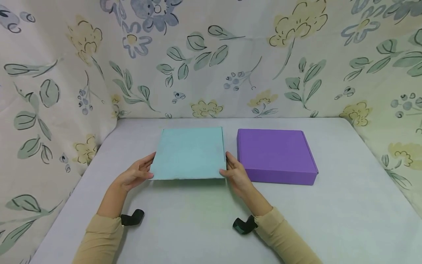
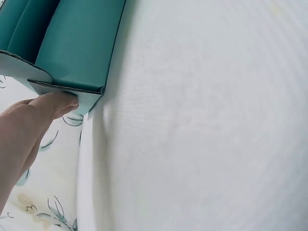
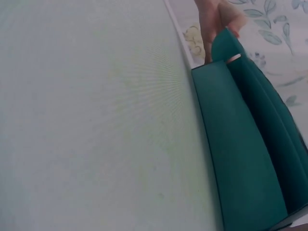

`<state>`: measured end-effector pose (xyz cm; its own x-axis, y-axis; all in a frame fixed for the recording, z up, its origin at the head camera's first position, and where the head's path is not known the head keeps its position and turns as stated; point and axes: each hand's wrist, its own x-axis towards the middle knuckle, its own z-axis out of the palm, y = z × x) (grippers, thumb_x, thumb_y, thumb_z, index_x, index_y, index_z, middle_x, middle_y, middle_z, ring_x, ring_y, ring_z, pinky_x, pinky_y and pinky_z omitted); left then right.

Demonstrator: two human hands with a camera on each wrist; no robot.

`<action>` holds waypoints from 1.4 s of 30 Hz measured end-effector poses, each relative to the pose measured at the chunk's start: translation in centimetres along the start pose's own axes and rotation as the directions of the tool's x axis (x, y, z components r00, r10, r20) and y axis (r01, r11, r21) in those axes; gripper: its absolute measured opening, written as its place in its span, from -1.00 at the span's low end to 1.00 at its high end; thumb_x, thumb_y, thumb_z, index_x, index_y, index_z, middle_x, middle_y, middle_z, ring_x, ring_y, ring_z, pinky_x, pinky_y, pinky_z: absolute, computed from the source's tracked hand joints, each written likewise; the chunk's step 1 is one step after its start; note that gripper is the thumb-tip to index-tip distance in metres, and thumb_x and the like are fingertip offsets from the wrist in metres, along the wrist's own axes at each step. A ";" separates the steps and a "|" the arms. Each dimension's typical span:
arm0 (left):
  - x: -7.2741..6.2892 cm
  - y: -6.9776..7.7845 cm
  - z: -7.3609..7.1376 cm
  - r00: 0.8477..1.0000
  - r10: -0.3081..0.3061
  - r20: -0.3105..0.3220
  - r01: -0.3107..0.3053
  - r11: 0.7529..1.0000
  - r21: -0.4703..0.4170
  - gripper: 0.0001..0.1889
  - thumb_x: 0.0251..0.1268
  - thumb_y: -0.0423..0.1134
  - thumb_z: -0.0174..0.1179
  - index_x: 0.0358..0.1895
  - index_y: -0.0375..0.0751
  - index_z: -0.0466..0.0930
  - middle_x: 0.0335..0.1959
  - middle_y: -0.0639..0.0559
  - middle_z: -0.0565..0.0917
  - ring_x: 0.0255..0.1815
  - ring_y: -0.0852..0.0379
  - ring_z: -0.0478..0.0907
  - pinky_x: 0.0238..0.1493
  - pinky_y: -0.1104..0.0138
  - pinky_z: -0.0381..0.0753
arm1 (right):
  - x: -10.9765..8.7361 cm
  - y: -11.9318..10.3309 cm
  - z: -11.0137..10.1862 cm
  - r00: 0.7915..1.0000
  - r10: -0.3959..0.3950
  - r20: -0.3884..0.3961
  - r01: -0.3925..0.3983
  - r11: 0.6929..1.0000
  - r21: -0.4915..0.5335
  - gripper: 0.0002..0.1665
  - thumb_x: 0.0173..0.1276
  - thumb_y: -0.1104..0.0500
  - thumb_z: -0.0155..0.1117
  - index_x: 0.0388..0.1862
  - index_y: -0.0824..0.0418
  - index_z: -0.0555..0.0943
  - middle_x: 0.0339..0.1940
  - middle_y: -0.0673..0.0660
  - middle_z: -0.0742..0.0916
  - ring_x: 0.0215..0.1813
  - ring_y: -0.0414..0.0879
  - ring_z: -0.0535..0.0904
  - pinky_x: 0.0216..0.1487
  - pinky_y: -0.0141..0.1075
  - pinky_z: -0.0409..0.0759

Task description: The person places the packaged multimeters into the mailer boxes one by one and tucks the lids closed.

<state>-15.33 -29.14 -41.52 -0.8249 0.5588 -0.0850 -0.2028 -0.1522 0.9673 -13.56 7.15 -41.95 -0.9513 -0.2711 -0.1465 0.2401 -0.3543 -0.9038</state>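
A light blue cardboard box point(image 1: 189, 154) lies in front of the person, its flat top facing up. My left hand point(image 1: 137, 172) holds its left side, the thumb by the front corner and the fingers along the side. On the opposite side my right hand point(image 1: 238, 174) holds it likewise, thumb at the front corner. In the left wrist view, the left hand point(image 2: 36, 118) is at the side panel of the teal box point(image 2: 79, 43). The right wrist view shows a dark gap along the box's front point(image 3: 240, 144) and a rounded flap by the left hand point(image 3: 219, 24).
Close to the right hand, a closed purple box point(image 1: 273, 150) sits on the white table point(image 1: 194, 227). Behind and beside the table hangs a cloth point(image 1: 244, 55) printed with flowers and leaves. Dark wrist devices point(image 1: 132, 217) stick out from both sleeves.
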 end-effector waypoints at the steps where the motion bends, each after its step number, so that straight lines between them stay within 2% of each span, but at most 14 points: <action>1: 0.0 0.0 0.0 1.000 -0.002 -0.005 0.002 1.000 0.013 0.05 0.07 -0.71 0.11 0.44 -0.54 -0.54 0.49 -0.41 -0.50 0.36 0.44 0.21 0.23 0.53 0.37 | 0.0 0.0 0.0 1.000 0.003 -0.004 -0.003 1.000 -0.002 -0.03 0.26 0.61 -0.01 0.54 0.44 -0.23 0.58 0.34 -0.16 0.57 0.12 -0.30 0.53 -0.14 -0.19; 4: 0.0 0.2 0.1 0.999 -0.021 -0.038 0.023 0.998 0.051 0.05 0.02 -0.75 0.09 0.45 -0.54 -0.51 0.50 -0.40 -0.47 0.54 0.12 -0.12 0.23 0.54 0.36 | 0.1 0.1 -0.1 1.000 0.000 -0.003 0.000 1.000 -0.017 -0.04 0.28 0.62 0.00 0.54 0.44 -0.23 0.58 0.34 -0.15 0.57 0.13 -0.29 0.53 -0.14 -0.19; 7: 0.1 0.5 0.3 0.995 -0.053 -0.082 0.060 0.995 0.085 0.05 -0.02 -0.78 0.10 0.46 -0.54 -0.47 0.51 -0.39 -0.42 0.51 -0.21 -0.41 0.21 0.57 0.37 | 0.3 0.2 -0.3 1.000 0.002 -0.002 -0.002 0.999 -0.034 -0.04 0.27 0.64 0.00 0.54 0.44 -0.23 0.58 0.34 -0.14 0.57 0.12 -0.28 0.53 -0.15 -0.21; 10: 0.2 0.7 0.5 0.989 -0.081 -0.121 0.094 0.990 0.109 0.06 -0.04 -0.79 0.11 0.46 -0.54 -0.43 0.52 -0.40 -0.37 0.50 -0.29 -0.40 0.20 0.57 0.38 | 0.4 0.2 -0.3 1.000 0.007 -0.001 -0.007 0.999 -0.051 -0.02 0.26 0.64 0.01 0.54 0.44 -0.24 0.58 0.33 -0.14 0.58 0.11 -0.28 0.54 -0.16 -0.22; 21: 0.7 0.8 0.8 0.963 -0.147 -0.224 0.186 0.969 0.163 0.04 -0.03 -0.80 0.14 0.47 -0.55 -0.36 0.52 -0.42 -0.28 0.52 -0.27 -0.27 0.19 0.53 0.40 | 0.7 0.2 0.2 0.998 0.039 -0.057 -0.046 0.990 -0.131 -0.01 0.26 0.67 0.01 0.54 0.42 -0.22 0.57 0.35 -0.12 0.57 0.15 -0.24 0.53 -0.10 -0.12; 25: 0.9 1.1 1.0 0.948 -0.173 -0.266 0.239 0.941 0.238 0.01 -0.03 -0.77 0.19 0.46 -0.59 -0.29 0.51 -0.46 -0.19 0.51 -0.29 -0.17 0.25 0.45 0.36 | 0.7 0.4 0.6 0.995 0.023 -0.100 -0.038 0.987 -0.157 -0.02 0.23 0.70 0.01 0.55 0.41 -0.15 0.57 0.36 -0.06 0.56 0.17 -0.18 0.50 -0.08 -0.01; 29: 1.3 1.4 1.3 0.918 -0.195 -0.345 0.313 0.891 0.328 -0.01 -0.06 -0.71 0.27 0.46 -0.58 -0.15 0.49 -0.47 -0.04 0.49 -0.29 -0.02 0.31 0.28 0.31 | 0.8 0.7 1.0 0.986 0.001 -0.168 -0.036 0.978 -0.205 -0.03 0.19 0.72 0.05 0.54 0.40 -0.05 0.55 0.36 0.05 0.55 0.16 -0.07 0.46 -0.07 0.12; 33: 1.7 1.6 1.6 0.875 -0.200 -0.440 0.378 0.851 0.366 -0.03 -0.13 -0.71 0.30 0.44 -0.58 -0.01 0.44 -0.46 0.12 0.44 -0.29 0.14 0.29 0.23 0.36 | 0.9 0.8 1.3 0.970 -0.031 -0.240 -0.044 0.952 -0.302 -0.01 0.07 0.74 0.15 0.49 0.42 0.10 0.49 0.35 0.23 0.49 0.15 0.12 0.38 -0.12 0.27; 37: 2.0 1.7 1.9 0.839 -0.193 -0.509 0.419 0.826 0.377 -0.05 -0.21 -0.75 0.30 0.41 -0.60 0.08 0.39 -0.46 0.22 0.40 -0.29 0.23 0.29 0.17 0.38 | 0.8 0.4 1.4 0.957 -0.080 -0.277 -0.056 0.891 -0.451 -0.03 -0.06 0.70 0.33 0.40 0.45 0.27 0.36 0.36 0.41 0.36 0.15 0.35 0.24 -0.16 0.44; 42: 2.4 1.4 1.9 0.810 -0.172 -0.561 0.443 0.807 0.392 -0.08 -0.25 -0.75 0.31 0.37 -0.62 0.15 0.34 -0.48 0.29 0.36 -0.31 0.28 0.31 0.04 0.35 | 0.5 -0.2 1.1 0.957 -0.146 -0.251 -0.031 0.808 -0.589 -0.08 -0.13 0.61 0.47 0.31 0.46 0.37 0.22 0.38 0.51 0.21 0.17 0.49 0.08 -0.15 0.55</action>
<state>-16.59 -26.44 -39.88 -0.9291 0.0216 -0.3693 -0.3221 0.4437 0.8363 -13.90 6.10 -41.39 -0.9939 0.0173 -0.1092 0.1101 0.2490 -0.9622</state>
